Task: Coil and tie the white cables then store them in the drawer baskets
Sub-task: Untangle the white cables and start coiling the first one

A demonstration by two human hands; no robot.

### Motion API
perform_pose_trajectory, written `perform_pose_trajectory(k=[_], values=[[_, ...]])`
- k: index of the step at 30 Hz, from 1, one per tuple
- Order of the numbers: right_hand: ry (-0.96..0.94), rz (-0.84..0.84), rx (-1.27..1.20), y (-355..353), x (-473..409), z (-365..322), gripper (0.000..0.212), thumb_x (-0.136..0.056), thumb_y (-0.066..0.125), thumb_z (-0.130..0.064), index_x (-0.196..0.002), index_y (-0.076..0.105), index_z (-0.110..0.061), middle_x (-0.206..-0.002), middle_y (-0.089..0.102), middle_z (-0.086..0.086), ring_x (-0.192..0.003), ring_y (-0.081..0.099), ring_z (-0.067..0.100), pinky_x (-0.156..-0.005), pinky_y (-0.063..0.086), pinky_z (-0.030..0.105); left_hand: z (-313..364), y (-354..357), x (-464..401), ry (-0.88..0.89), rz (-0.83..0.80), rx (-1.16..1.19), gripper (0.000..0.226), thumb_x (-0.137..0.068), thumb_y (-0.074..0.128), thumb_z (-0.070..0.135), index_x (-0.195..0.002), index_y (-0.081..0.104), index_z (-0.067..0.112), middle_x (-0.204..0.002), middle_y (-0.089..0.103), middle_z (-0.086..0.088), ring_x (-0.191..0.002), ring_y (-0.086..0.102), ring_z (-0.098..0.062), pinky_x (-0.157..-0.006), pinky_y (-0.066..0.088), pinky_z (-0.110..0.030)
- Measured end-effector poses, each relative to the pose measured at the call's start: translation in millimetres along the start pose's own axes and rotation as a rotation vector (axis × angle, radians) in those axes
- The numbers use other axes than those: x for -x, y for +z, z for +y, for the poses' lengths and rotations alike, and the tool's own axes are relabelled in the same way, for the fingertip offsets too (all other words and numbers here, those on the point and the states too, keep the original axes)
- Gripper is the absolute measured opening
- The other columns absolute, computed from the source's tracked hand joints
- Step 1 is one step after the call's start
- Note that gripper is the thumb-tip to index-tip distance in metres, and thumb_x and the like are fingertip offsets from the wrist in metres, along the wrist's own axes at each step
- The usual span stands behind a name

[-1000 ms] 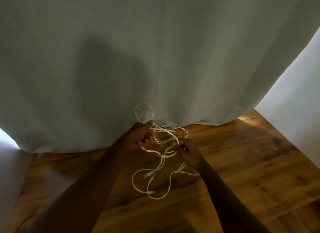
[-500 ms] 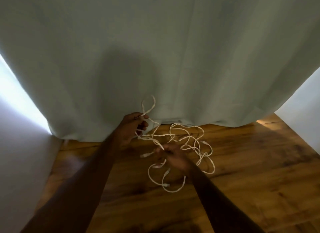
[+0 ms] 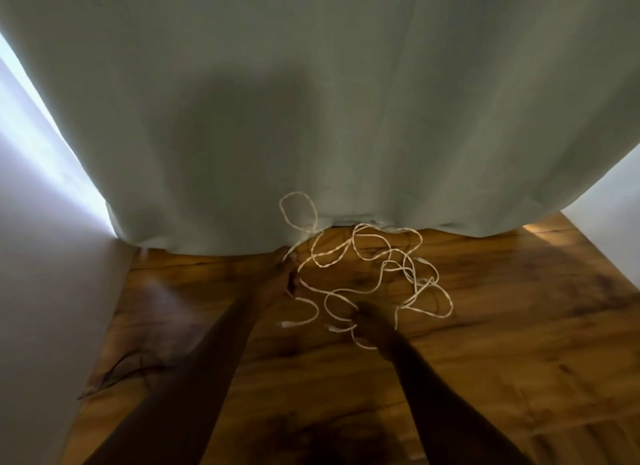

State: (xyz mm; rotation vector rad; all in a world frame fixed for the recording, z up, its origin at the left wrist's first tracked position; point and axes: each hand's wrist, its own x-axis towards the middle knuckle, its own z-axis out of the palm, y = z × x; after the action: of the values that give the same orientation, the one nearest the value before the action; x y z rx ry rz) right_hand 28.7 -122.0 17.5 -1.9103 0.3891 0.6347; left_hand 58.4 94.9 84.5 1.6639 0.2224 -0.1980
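A long white cable [image 3: 381, 270] hangs in loose tangled loops between my two hands, above the wooden floor [image 3: 485, 343]. My left hand [image 3: 282, 274] grips one part of it, with a loop sticking up above the fingers against the curtain. My right hand [image 3: 372, 324] holds a lower part, and short ends with plugs dangle beside it. More loops spread out to the right of both hands. No drawer or basket is in view.
A pale green curtain [image 3: 346, 101] fills the upper view and reaches almost to the floor. White walls [image 3: 41, 309] stand close on the left and at the far right. Bright light enters along the curtain's left edge.
The cable has spread into wider loops to the right. My left hand dropped lower, my right hand moved down and right, and the view shifted right.
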Motion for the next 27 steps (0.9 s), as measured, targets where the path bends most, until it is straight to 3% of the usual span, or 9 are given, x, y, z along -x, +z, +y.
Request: perform_pose_trajectory(k=[2,5,8,10,13,16,21,25,27], values=[[-0.042,-0.006,0.112,-19.2,2.9,1.3,0.046,-0.096,0.060,-0.010,-0.140,0.049,-0.008,-0.136,0.057,0.024,-0.118,0.061,0.043,-0.098,0.054,0.052,1.1,8.5,-2.8,-0.025,-0.036,-0.118,0.020,-0.101,0.047,0.033,-0.098,0.060,0.018,-0.058,0.047,0.001,-0.047,0.045,-0.012,-0.045,0.039,-0.025],[-0.363,0.144,0.577,-32.8,10.5,-1.0,0.075,-0.084,0.077,-0.020,-0.149,0.040,-0.012,-0.147,0.049,0.012,-0.131,0.052,0.030,-0.106,0.045,0.036,9.9,26.1,-6.9,-0.086,-0.138,-0.235,0.024,-0.098,0.053,0.035,-0.086,0.061,0.016,-0.059,0.046,0.002,-0.046,0.042,-0.010,-0.043,0.033,-0.021],[-0.732,0.331,0.552,-36.3,18.1,-18.4,0.089,-0.080,0.072,-0.038,-0.154,0.028,-0.015,-0.158,0.034,0.011,-0.144,0.036,0.030,-0.114,0.037,0.043,26.5,45.2,-6.2,-0.226,-0.278,-0.189,0.036,-0.101,0.044,0.032,-0.074,0.057,0.012,-0.057,0.042,0.000,-0.041,0.035,-0.009,-0.042,0.025,-0.020],[-0.886,0.409,0.576,-38.2,25.2,-35.2,0.083,-0.084,0.063,-0.039,-0.154,0.026,-0.016,-0.159,0.033,0.009,-0.147,0.033,0.029,-0.114,0.035,0.046,36.6,53.5,-2.2,-0.287,-0.367,-0.100,0.037,-0.102,0.040,0.031,-0.074,0.054,0.011,-0.055,0.040,0.001,-0.038,0.032,-0.008,-0.038,0.023,-0.018],[-0.802,0.621,0.455,-48.8,39.0,-56.2,0.048,-0.092,0.061,-0.035,-0.134,0.050,-0.016,-0.128,0.063,0.007,-0.114,0.062,0.026,-0.092,0.053,0.046,46.1,57.4,0.7,-0.238,-0.371,0.074,0.034,-0.104,0.039,0.031,-0.076,0.049,0.013,-0.057,0.037,0.002,-0.041,0.030,-0.006,-0.037,0.021,-0.017],[-0.682,0.684,0.489,-60.8,44.4,-67.3,0.027,-0.091,0.065,-0.044,-0.105,0.065,-0.021,-0.094,0.071,-0.001,-0.086,0.068,0.019,-0.073,0.055,0.033,53.2,58.0,-3.0,-0.115,-0.247,0.078,0.033,-0.104,0.041,0.032,-0.078,0.048,0.015,-0.060,0.038,0.001,-0.044,0.028,-0.007,-0.041,0.018,-0.016],[-1.026,0.669,0.871,-49.5,46.6,-83.3,0.052,-0.079,0.071,-0.021,-0.129,0.056,-0.020,-0.137,0.054,0.007,-0.128,0.051,0.029,-0.101,0.041,0.049,62.7,64.3,3.4,-0.155,-0.332,0.069,0.034,-0.103,0.042,0.031,-0.074,0.047,0.015,-0.058,0.038,0.002,-0.042,0.027,-0.007,-0.039,0.017,-0.016],[-0.918,0.668,1.115,-67.9,35.8,-101.1,0.028,-0.083,0.069,-0.033,-0.109,0.066,-0.024,-0.107,0.073,0.001,-0.100,0.070,0.024,-0.111,0.026,0.061,69.9,61.5,14.8,-0.065,-0.417,0.068,0.031,-0.102,0.049,0.028,-0.077,0.051,0.010,-0.058,0.044,0.000,-0.044,0.036,-0.010,-0.038,0.027,-0.018],[-0.810,0.694,1.186,-87.4,30.1,-104.1,0.028,-0.086,0.068,-0.034,-0.113,0.065,-0.028,-0.106,0.075,-0.001,-0.100,0.071,0.022,-0.113,0.019,0.057,68.5,52.1,23.2,0.074,-0.381,-0.046,0.028,-0.100,0.053,0.023,-0.080,0.054,0.005,-0.057,0.049,0.000,-0.045,0.044,-0.010,-0.043,0.039,-0.025]])
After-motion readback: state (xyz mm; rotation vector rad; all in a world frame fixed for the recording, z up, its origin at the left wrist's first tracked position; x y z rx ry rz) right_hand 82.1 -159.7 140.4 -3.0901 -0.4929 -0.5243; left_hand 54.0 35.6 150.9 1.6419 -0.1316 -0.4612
